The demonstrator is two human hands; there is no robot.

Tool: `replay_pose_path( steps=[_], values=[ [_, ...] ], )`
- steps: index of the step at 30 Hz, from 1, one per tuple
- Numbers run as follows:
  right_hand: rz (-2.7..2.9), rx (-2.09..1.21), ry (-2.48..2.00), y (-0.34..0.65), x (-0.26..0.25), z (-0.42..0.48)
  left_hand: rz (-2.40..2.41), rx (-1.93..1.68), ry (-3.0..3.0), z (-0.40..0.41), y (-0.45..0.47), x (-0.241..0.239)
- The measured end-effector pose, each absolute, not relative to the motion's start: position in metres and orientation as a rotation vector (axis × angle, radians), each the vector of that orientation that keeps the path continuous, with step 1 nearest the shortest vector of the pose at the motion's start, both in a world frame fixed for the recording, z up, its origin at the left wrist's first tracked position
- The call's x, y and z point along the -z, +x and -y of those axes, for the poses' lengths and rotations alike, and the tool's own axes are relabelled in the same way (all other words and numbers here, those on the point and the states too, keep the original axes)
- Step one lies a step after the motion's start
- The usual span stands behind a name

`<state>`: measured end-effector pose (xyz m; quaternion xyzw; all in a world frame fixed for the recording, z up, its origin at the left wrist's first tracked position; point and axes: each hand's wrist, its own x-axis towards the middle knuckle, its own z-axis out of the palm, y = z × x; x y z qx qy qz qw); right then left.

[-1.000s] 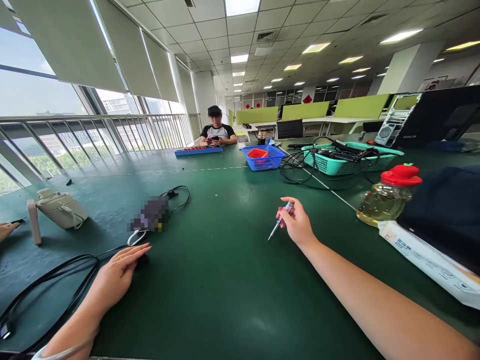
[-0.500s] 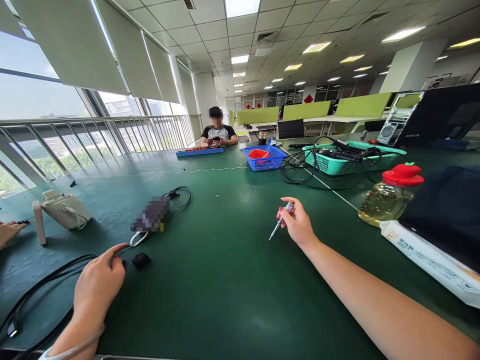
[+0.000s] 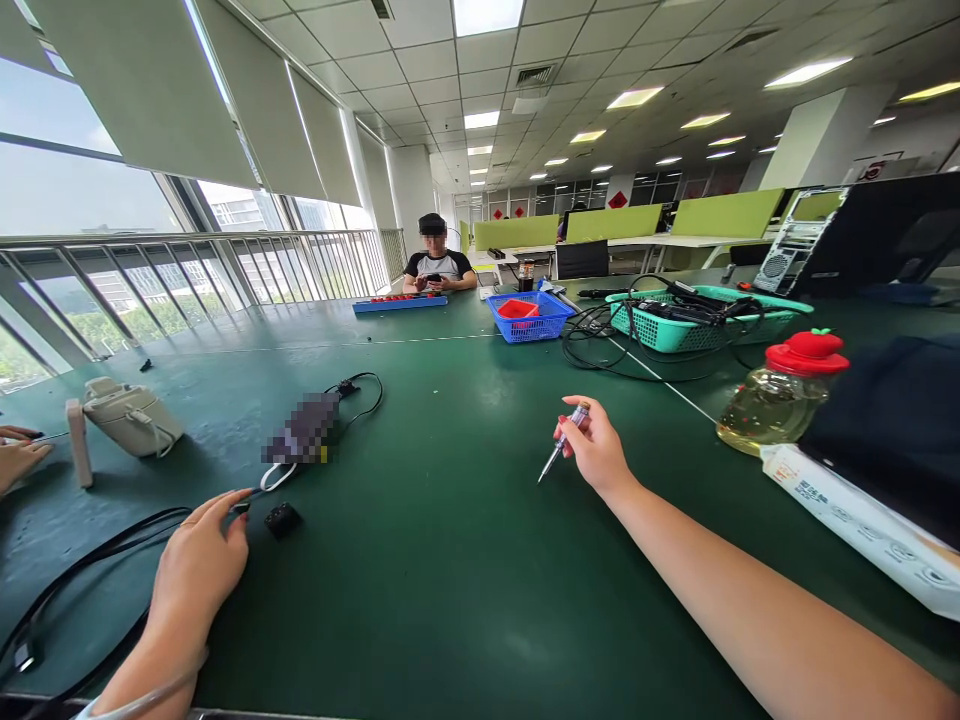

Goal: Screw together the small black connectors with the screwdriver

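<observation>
My right hand [image 3: 598,445] grips a slim screwdriver [image 3: 559,450] between thumb and fingers, its thin metal tip slanting down to the left above the green table [image 3: 420,600]. On the left, my left hand [image 3: 202,550] rests low at the table with index finger stretched forward and thumb bent beneath. A small dark piece [image 3: 240,508] shows between those fingertips; its kind cannot be made out. Just right of them lies a small black block [image 3: 283,520]. Beyond the fingertips is a dark, pixelated device [image 3: 304,428] with a white loop [image 3: 277,478] at its near end.
Black cables [image 3: 82,555] lie at left, near a beige pouch [image 3: 133,418] and another person's hand [image 3: 22,460]. A blue basket [image 3: 529,328], a green basket [image 3: 660,335] of cables, a drink bottle [image 3: 780,395] and a white box [image 3: 855,530] stand right. A person sits opposite.
My left hand has shifted very slightly, and the dark piece at its fingertips shows more. The other person's hand at far left has moved a little. My right hand stays in place.
</observation>
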<state>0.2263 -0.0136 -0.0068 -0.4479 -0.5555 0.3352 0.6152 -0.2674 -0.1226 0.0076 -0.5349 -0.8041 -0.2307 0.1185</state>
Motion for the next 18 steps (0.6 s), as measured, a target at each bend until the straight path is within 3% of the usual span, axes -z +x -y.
replay_pose_path(
  steps=[5, 18],
  values=[
    [1.276, -0.774, -1.036, 0.226, 0.007, 0.013, 1.982, 0.897, -1.817, 0.125, -0.246, -0.016],
    [1.279, -0.799, -1.036, 0.227, 0.007, 0.015, 1.974, 0.647, -2.116, 0.12, -0.248, -0.008]
  ],
)
